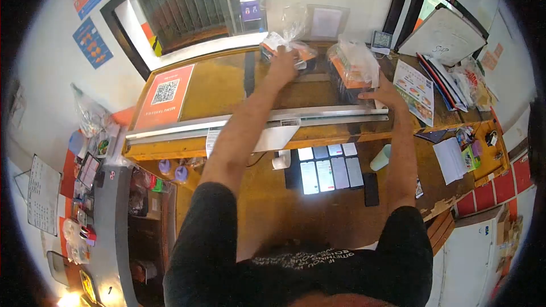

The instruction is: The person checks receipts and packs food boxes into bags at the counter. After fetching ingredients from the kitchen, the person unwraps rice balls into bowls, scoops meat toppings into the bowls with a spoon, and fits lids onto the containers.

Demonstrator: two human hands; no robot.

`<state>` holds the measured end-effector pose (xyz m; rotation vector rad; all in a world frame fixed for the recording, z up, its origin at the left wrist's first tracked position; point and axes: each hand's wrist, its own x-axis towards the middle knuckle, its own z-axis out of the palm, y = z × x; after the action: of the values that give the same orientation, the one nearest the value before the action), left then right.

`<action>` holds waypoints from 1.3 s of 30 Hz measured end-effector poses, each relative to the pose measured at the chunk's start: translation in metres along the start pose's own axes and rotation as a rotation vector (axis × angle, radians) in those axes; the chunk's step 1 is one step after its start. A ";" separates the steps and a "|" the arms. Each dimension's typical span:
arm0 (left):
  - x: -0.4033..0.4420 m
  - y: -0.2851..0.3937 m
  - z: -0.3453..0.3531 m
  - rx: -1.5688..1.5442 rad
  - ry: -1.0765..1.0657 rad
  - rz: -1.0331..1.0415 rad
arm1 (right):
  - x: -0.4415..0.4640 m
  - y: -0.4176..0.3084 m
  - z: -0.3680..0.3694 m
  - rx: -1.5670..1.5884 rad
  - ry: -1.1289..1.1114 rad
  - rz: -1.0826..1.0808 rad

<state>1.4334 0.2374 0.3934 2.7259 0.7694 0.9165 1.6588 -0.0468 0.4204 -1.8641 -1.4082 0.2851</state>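
Both my arms reach forward onto the raised wooden counter. My left hand (284,61) is closed on the top of a clear plastic bag holding an orange and dark food box (305,52); white paper shows at its left. The bag's knotted top stands up behind my fingers. To the right, my right hand (384,92) grips the near right side of a second bagged stack of orange and black boxes (348,74). Its thumb lies across the front low down, and the other fingers are partly hidden along the side. Both packages rest on the counter top.
An orange QR-code sheet (165,94) lies at the counter's left. A metal rail (261,124) runs along its front edge. Several lit phones (324,175) and a pale green cup (380,157) sit on the lower desk. Right are a menu sheet (415,91), folders (441,82) and a whiteboard (441,37).
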 end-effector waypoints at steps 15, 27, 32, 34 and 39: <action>-0.122 0.000 -0.124 -0.119 0.359 0.139 | -0.001 -0.123 0.088 -0.261 0.212 0.144; -0.468 0.073 -0.151 -0.370 0.734 -0.702 | -0.101 0.077 0.396 -0.174 -0.564 0.225; -0.526 0.088 -0.161 -0.484 0.569 -0.942 | -0.109 0.085 0.441 -0.017 -0.507 -0.087; -0.543 0.091 -0.160 -0.495 0.504 -1.000 | -0.108 0.061 0.420 -0.050 -0.390 -0.348; -0.556 0.096 -0.119 -0.618 0.195 -1.034 | -0.127 0.053 0.312 -0.563 -0.941 -0.176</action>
<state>1.0243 -0.1352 0.2305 1.4071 1.4112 0.9119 1.4676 -0.0288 0.1386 -2.1184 -2.4700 0.8164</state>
